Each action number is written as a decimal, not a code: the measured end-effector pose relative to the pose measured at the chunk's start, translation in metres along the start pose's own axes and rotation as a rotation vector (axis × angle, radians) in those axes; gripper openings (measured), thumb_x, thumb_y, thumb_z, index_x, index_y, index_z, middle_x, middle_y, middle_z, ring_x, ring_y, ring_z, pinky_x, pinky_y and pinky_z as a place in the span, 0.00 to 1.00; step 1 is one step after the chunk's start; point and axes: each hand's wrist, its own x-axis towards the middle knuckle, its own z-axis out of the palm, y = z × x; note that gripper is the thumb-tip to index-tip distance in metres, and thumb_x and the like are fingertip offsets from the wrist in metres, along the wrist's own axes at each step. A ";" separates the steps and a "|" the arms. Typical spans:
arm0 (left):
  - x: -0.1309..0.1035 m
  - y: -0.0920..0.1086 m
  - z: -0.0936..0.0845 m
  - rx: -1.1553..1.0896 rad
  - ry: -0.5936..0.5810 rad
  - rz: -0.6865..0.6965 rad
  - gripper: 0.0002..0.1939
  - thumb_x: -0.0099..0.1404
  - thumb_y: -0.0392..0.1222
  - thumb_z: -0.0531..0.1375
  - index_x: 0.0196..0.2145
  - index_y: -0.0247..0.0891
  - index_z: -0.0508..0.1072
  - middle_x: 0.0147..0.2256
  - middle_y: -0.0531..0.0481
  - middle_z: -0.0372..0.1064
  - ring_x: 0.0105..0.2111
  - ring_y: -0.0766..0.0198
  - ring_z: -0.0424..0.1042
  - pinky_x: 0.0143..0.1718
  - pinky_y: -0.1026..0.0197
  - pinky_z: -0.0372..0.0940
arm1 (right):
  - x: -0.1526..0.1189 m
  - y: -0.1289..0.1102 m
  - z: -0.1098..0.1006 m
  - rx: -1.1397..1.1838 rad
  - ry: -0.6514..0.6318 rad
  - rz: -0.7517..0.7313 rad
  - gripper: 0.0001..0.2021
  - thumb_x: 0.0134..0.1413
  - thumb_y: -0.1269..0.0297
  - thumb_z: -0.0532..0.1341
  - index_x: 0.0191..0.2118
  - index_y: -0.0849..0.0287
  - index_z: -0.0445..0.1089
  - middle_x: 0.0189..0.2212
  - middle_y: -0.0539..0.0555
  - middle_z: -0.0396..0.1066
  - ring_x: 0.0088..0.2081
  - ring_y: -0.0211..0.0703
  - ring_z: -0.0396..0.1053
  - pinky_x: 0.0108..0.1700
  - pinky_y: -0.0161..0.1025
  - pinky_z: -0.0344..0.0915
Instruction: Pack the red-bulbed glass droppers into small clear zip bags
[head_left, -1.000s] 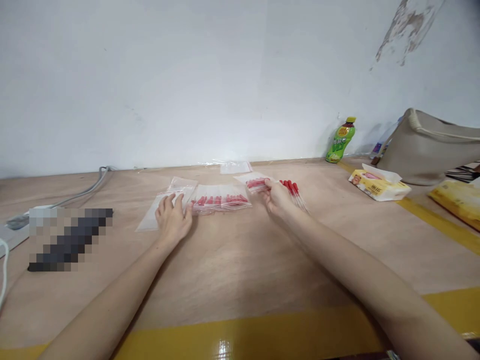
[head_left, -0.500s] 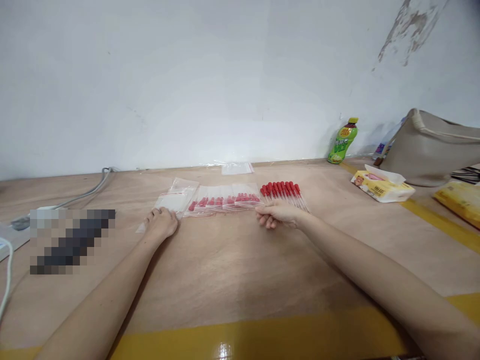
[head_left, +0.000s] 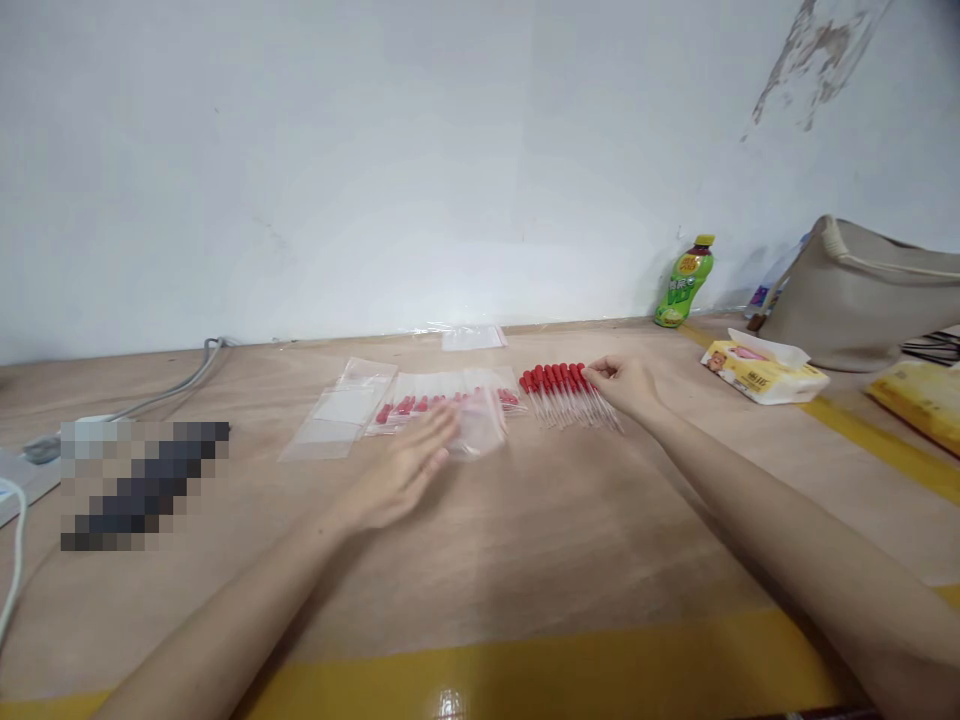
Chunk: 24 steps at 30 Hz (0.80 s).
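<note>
A clear zip-lock bag (head_left: 482, 428) with a reddish seal edge is held by my left hand (head_left: 401, 468), its fingers pressed together; motion blurs both slightly. My right hand (head_left: 628, 386) pinches the red bulb end of the rightmost dropper, at the end of a row of clear droppers (head_left: 556, 378) lying side by side. Behind the left hand, bagged droppers (head_left: 406, 405) with red bulbs lie in an overlapping row, partly covered by the held bag. Left of them, flat clear bags (head_left: 330, 415) lie spread on the table.
Another clear bag (head_left: 474, 338) lies against the wall. To the right stand a green drink bottle (head_left: 684, 285), a tissue pack (head_left: 765, 375), a yellow packet (head_left: 919, 400) and a beige bag (head_left: 862, 300). Grey cable (head_left: 180, 378) and a blurred-out dark object (head_left: 150, 485) are at left.
My left hand has moved right from the flat bags, bringing a clear bag with it. My right hand has shifted right and back to the droppers' bulb ends.
</note>
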 end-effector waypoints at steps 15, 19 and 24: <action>-0.002 0.025 0.035 0.053 -0.259 0.192 0.26 0.68 0.52 0.41 0.61 0.46 0.44 0.63 0.49 0.30 0.62 0.54 0.33 0.60 0.47 0.36 | 0.033 -0.029 0.040 -0.463 -0.185 -0.169 0.13 0.51 0.57 0.53 0.34 0.54 0.73 0.42 0.57 0.65 0.48 0.51 0.60 0.44 0.44 0.59; -0.002 0.026 0.036 0.044 -0.254 0.192 0.25 0.68 0.52 0.42 0.61 0.46 0.44 0.63 0.49 0.31 0.62 0.54 0.34 0.60 0.46 0.37 | 0.042 -0.030 0.039 -0.210 -0.210 -0.064 0.08 0.45 0.62 0.59 0.29 0.60 0.71 0.40 0.60 0.67 0.44 0.51 0.63 0.43 0.44 0.59; -0.003 0.026 0.037 -0.012 -0.163 0.151 0.23 0.69 0.48 0.43 0.60 0.45 0.47 0.62 0.50 0.34 0.62 0.55 0.34 0.60 0.46 0.40 | 0.039 -0.035 0.026 0.039 -0.242 -0.040 0.07 0.52 0.64 0.53 0.35 0.61 0.64 0.30 0.55 0.71 0.30 0.36 0.67 0.34 0.34 0.61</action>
